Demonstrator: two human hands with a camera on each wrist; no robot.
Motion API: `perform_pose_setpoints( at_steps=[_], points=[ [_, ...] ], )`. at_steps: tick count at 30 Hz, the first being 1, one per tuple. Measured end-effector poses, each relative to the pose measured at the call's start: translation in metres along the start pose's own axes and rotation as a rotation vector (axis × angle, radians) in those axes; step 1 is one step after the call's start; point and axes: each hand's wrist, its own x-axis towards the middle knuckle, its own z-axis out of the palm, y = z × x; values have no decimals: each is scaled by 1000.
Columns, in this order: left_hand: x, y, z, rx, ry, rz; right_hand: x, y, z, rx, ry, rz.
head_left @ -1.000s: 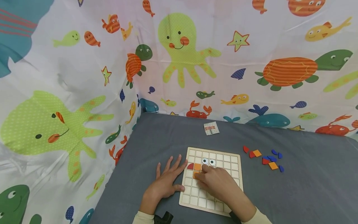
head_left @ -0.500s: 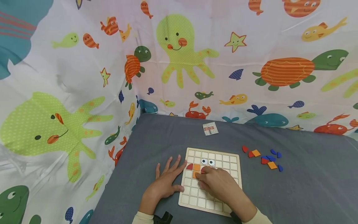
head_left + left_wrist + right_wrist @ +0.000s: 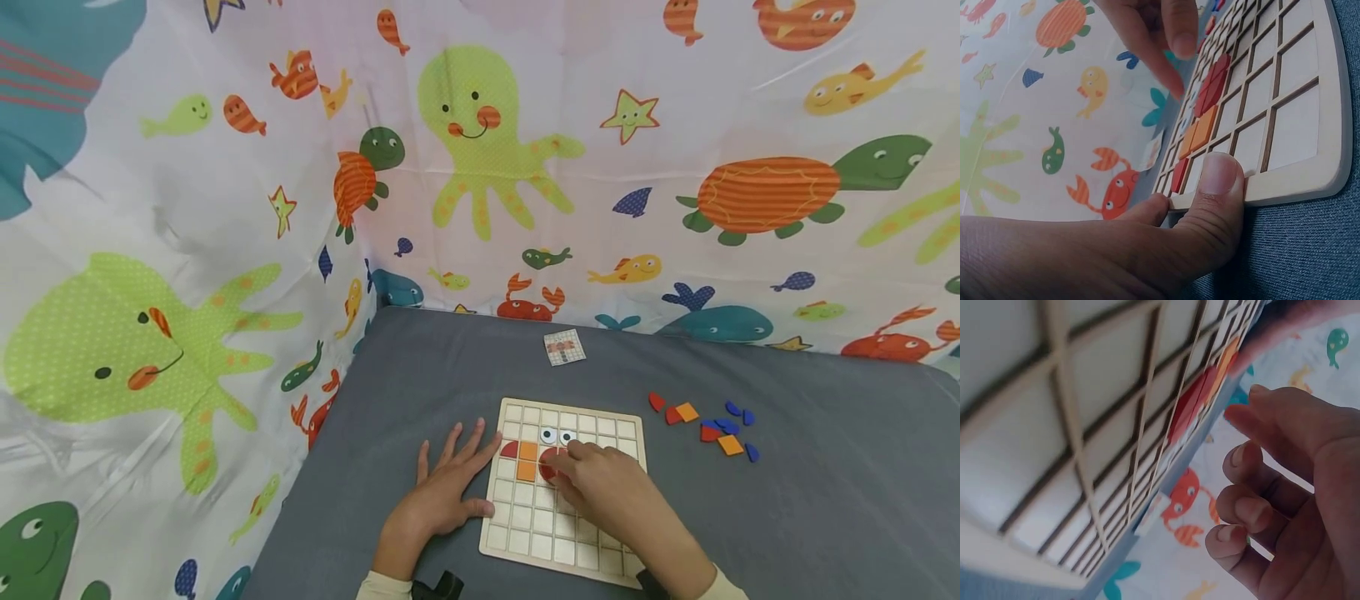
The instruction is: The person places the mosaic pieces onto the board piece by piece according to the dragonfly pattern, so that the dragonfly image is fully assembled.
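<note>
A wooden grid board (image 3: 517, 550) lies on the grey cloth. My left hand (image 3: 442, 496) rests at its left edge with fingers spread, and the thumb (image 3: 1219, 181) presses the rim in the left wrist view. Over the board's middle is my right hand (image 3: 611, 492), its fingers loosely bent and holding nothing in the right wrist view. Close to its fingertips sit red pieces (image 3: 547, 465) forming a rounded shape, partly hidden. Two orange squares (image 3: 527, 461) lie left of them, beside a red rounded piece (image 3: 509, 450). Two round eye pieces (image 3: 549, 436) sit above.
Right of the board are loose blue pieces (image 3: 727, 426), red pieces (image 3: 656, 402) and orange squares (image 3: 730, 446). A small card with a grid pattern (image 3: 564, 347) lies behind the board. A cloth with sea animals (image 3: 480, 108) hangs at the back and left.
My right hand has shifted a little to the right, uncovering the lower orange square and more of the red pieces. The left hand has stayed in place.
</note>
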Motion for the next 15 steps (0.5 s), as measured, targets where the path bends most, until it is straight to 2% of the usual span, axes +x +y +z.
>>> perform_pose_setpoints(
  at_steps=[6, 10, 15],
  points=[
    [-1, 3, -2, -13, 9, 27, -9, 18, -12, 2, -22, 66],
    [-2, 4, -2, -10, 3, 7, -14, 33, -19, -5, -28, 107],
    [-1, 4, -2, -8, -7, -21, -22, 54, -28, -29, 3, 142]
  ],
)
